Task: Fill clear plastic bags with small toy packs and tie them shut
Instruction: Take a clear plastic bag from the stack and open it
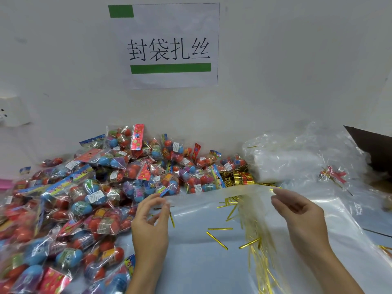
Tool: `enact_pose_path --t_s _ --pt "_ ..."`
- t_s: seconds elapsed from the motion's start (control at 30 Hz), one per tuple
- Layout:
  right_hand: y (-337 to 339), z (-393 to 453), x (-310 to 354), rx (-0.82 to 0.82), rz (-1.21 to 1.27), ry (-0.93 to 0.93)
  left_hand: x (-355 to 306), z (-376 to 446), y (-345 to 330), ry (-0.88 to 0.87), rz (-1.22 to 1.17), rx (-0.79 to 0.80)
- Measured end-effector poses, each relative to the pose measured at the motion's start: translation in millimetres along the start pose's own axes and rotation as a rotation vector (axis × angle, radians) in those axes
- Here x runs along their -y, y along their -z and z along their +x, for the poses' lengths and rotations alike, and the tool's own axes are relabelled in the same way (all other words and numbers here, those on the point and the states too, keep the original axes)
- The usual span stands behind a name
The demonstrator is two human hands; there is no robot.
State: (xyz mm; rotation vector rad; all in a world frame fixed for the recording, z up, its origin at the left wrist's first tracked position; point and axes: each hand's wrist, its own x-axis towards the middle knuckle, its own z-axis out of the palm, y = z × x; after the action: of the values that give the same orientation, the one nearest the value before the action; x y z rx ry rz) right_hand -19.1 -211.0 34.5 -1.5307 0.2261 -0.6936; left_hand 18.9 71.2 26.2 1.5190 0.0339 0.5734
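A clear plastic bag hangs flat between my hands above the table. My left hand pinches its top left corner between thumb and fingers. My right hand pinches the top right corner. A large heap of small toy packs, each holding red, blue and purple eggs, covers the left half of the table. Several gold twist ties lie loose on the table behind the bag. Nothing shows inside the bag.
A stack of clear bags lies at the back right. A bundle of gold ties sits next to the toy heap. A brown cardboard box stands at the far right. A paper sign hangs on the wall.
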Motion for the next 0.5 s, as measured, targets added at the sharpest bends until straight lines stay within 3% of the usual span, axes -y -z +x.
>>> enact_pose_path --t_s 0.17,0.5 --pt "-1.5 -0.7 2.4 -0.008 0.019 -0.018 -4.2 4.3 1.5 0.097 -0.235 -0.042" --pt "-5.8 -4.0 1.1 -0.016 -0.093 0.022 -7.0 1.9 -0.3 0.019 -0.114 -0.048"
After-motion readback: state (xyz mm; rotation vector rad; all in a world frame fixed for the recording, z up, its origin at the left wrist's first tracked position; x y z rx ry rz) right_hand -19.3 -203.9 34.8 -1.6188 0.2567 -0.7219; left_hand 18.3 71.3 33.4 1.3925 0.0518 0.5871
